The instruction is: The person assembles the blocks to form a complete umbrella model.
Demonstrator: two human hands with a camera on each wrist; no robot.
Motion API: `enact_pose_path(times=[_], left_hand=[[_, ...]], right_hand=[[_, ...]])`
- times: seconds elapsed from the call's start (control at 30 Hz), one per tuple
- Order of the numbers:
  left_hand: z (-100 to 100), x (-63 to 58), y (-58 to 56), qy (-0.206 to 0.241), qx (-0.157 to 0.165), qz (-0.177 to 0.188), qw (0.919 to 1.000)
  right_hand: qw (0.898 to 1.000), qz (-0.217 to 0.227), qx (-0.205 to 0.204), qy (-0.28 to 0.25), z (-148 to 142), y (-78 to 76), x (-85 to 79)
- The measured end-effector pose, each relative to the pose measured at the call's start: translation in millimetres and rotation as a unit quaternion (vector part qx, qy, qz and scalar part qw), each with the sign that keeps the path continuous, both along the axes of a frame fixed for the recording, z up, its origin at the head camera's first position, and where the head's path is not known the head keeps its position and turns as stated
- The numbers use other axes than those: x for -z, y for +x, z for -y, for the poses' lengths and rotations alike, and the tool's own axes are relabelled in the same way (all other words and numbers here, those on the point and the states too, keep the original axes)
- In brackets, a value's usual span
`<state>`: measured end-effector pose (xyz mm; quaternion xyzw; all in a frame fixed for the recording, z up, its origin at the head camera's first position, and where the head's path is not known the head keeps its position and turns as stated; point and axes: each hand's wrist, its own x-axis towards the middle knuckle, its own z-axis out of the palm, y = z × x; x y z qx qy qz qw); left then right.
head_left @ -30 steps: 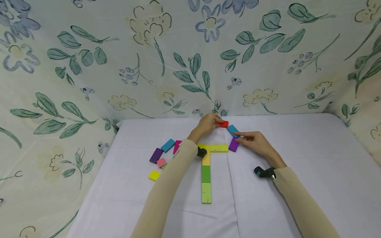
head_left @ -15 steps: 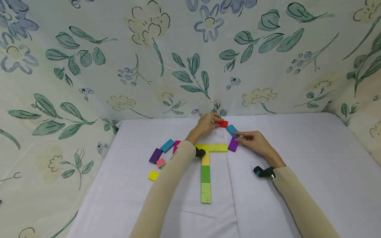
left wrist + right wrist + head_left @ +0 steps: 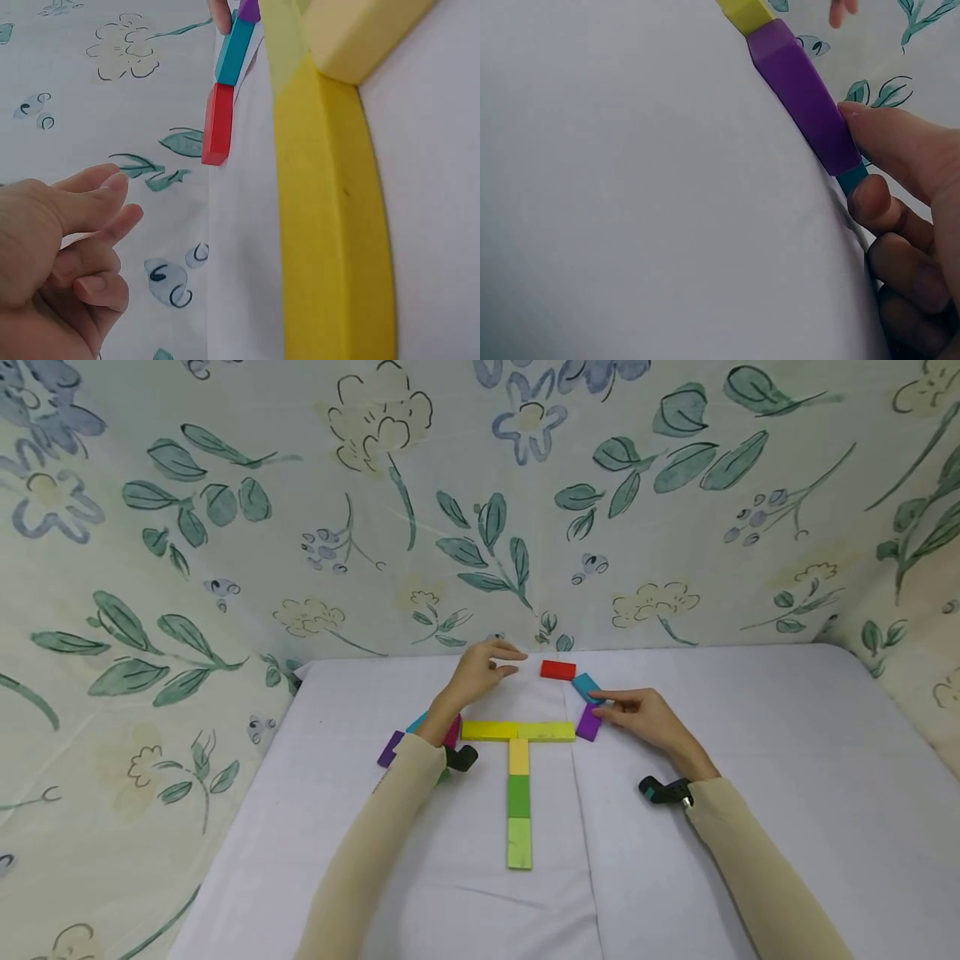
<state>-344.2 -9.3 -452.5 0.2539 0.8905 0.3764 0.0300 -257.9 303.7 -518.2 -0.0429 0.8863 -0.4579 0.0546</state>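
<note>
My left hand point(image 3: 480, 675) is held over the far side of the table with nothing in it, its thumb and forefinger apart. A red block point(image 3: 558, 670) lies just right of its fingertips, apart from them. My right hand point(image 3: 637, 717) reaches in from the right. Its forefinger touches a blue block point(image 3: 584, 685) and its thumb touches a purple block point(image 3: 802, 97), right where the two meet. Red, blue and purple make a curve that ends at the right end of a yellow bar point(image 3: 546, 732). In the right wrist view, the blue block is mostly hidden behind fingers.
A second yellow bar point(image 3: 489, 731) continues the row leftward. Below it run a light orange block point(image 3: 519, 757), a green block point(image 3: 519, 796) and a light green block point(image 3: 519, 843). Another purple block point(image 3: 390, 748) and other loose blocks lie partly under my left arm. A floral cloth point(image 3: 480, 527) hangs behind.
My left hand has let go of the red block and drawn back to the left, leaving the block lying on the table. My right hand has stayed at the blue and purple blocks.
</note>
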Motion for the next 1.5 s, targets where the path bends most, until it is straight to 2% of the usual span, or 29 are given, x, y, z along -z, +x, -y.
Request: enact_pose_path(times=[0.17, 0.47, 0.63, 0.77, 1.0, 1.13, 1.27, 1.5], left_hand=[[41, 3.8, 14.8, -0.022, -0.013, 0.02, 0.9995], [110, 19.8, 39.9, -0.038, -0.033, 0.027, 0.9983], [135, 24.9, 57.7, -0.039, -0.019, 0.042, 0.9982], [142, 26.4, 65.9, -0.065, -0.006, 0.033, 0.9973], [136, 26.0, 65.5, -0.089, 0.011, 0.018, 0.9959], [136, 27.7, 64.9, -0.103, 0.0, 0.019, 0.9945], [139, 29.5, 63.4, -0.116, -0.015, 0.0, 0.9932], [134, 27.2, 62.2, -0.112, -0.005, -0.003, 0.9937]], right_hand=[[1.0, 0.004, 0.002, 0.001, 0, -1.2, 0.0], [1.0, 0.012, 0.012, 0.008, -3, 0.7, 0.7], [1.0, 0.013, 0.014, 0.007, -3, 1.8, 1.3], [1.0, 0.011, 0.015, 0.004, -3, 2.5, 0.8], [1.0, 0.009, 0.017, 0.001, -3, 3.4, 0.5], [1.0, 0.007, 0.009, -0.004, -1, 1.9, 3.4], [1.0, 0.007, 0.007, -0.005, 1, 1.3, 3.6], [1.0, 0.009, 0.015, 0.001, 0, 1.7, 1.7]])
